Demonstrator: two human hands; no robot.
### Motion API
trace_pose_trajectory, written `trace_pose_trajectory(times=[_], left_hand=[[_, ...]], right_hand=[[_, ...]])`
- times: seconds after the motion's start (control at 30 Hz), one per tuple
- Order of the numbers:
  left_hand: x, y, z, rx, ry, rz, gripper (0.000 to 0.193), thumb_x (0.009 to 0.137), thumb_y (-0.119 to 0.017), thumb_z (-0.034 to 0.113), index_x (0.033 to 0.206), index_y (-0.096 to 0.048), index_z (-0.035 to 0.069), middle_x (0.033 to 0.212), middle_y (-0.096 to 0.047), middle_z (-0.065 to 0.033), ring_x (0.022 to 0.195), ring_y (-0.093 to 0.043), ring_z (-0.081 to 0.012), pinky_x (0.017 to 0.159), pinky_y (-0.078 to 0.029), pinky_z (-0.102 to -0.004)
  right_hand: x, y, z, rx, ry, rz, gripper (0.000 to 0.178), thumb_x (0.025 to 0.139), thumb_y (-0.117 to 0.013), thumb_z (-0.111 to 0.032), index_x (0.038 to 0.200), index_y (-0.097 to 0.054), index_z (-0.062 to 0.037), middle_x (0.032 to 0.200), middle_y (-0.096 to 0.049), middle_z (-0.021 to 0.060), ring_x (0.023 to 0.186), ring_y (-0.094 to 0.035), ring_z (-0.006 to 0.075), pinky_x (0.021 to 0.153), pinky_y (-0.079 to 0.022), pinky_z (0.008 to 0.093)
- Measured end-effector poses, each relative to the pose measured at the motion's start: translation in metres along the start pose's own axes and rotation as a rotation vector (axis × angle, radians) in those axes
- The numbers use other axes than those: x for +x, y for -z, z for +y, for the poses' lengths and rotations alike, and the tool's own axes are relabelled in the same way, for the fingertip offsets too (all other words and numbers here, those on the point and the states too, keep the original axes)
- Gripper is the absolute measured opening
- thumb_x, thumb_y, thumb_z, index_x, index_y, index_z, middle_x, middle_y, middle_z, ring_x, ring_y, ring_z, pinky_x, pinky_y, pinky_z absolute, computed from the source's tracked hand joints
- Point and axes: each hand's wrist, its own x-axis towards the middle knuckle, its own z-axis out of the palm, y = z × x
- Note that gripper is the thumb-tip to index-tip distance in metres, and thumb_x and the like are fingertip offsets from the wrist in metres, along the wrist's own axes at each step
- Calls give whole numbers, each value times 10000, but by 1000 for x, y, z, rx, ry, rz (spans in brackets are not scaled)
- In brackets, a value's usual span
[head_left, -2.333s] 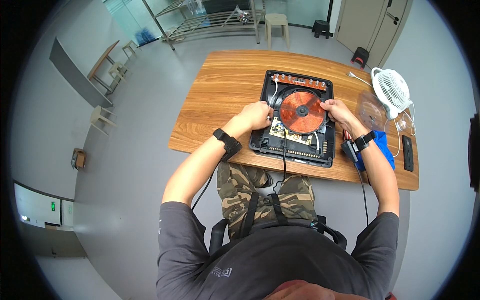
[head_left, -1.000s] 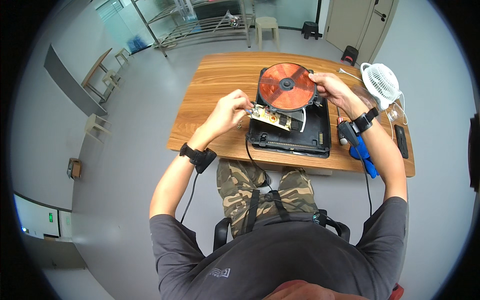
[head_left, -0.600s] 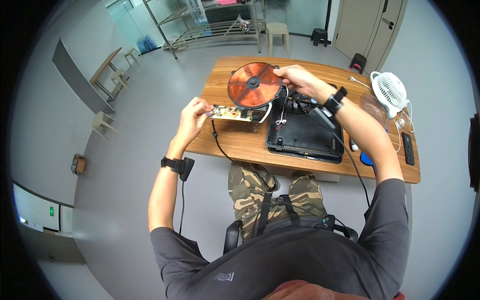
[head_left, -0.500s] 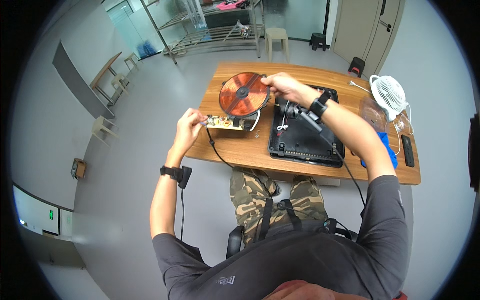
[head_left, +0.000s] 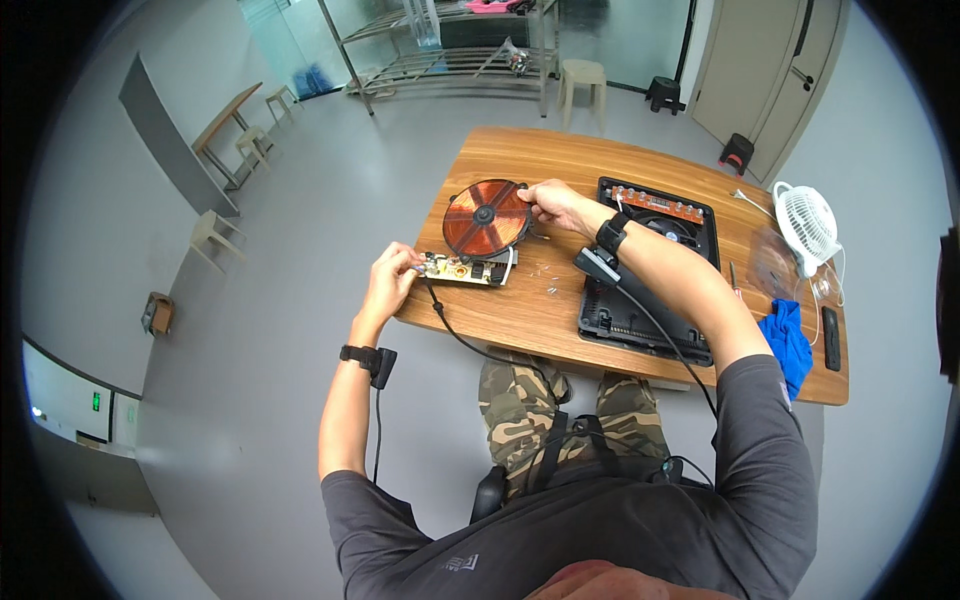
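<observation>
My left hand point(head_left: 392, 268) pinches the left end of a bare circuit board point(head_left: 485, 272) with yellow and black parts, at the table's left side. Just behind the board, a round copper induction coil point(head_left: 486, 219) in a black frame tilts toward me. My right hand point(head_left: 547, 203) grips the coil's right edge between thumb and fingers. A black cord point(head_left: 440, 312) runs from the board's left end over the table's front edge. To the right lies an open black cooker housing point(head_left: 640, 318) with an orange strip board point(head_left: 655, 203) and a fan point(head_left: 668, 229) inside, partly hidden by my right forearm.
Small loose screws or bits point(head_left: 552, 280) lie on the wooden table point(head_left: 530, 150) between board and housing. A screwdriver point(head_left: 735, 280), blue cloth point(head_left: 787, 345), white fan point(head_left: 806, 225) and black bar-shaped object point(head_left: 831, 338) are at the right. A metal rack point(head_left: 440, 65) stands behind.
Both hands have brought the coil and board left, away from the housing, and the coil sits lower. More of the housing's inside now shows. The whole view has shifted slightly.
</observation>
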Motion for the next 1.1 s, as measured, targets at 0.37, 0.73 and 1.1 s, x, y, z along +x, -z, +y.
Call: trace_pose_trajectory(times=[0.37,0.73,1.1], left_hand=[[-19,-8,-25,96,-29,-81,146,887,-614,-121,1006,-585,-42,1084,-589,-103,937,-653,-194,773,-549,-304],[-21,-12,-23,181,-98,-29,176,878,-700,-31,1037,-630,-3,1039,-604,-119,901,-642,-319,770,-539,-379],[-15,6,1,439,-5,-156,152,896,-738,122,960,-653,14,974,-618,-100,869,-643,-330,750,-530,-415]], right_hand=[[34,-10,24,56,-80,89,163,998,-660,-150,869,-661,-51,715,-547,19,581,-425,111,477,-330,275],[44,-11,55,217,-142,95,216,1020,-607,-113,811,-618,-62,674,-514,8,554,-411,120,483,-345,298],[46,-12,63,190,-213,94,172,1038,-595,-115,884,-624,-46,676,-541,6,523,-427,93,425,-336,245]])
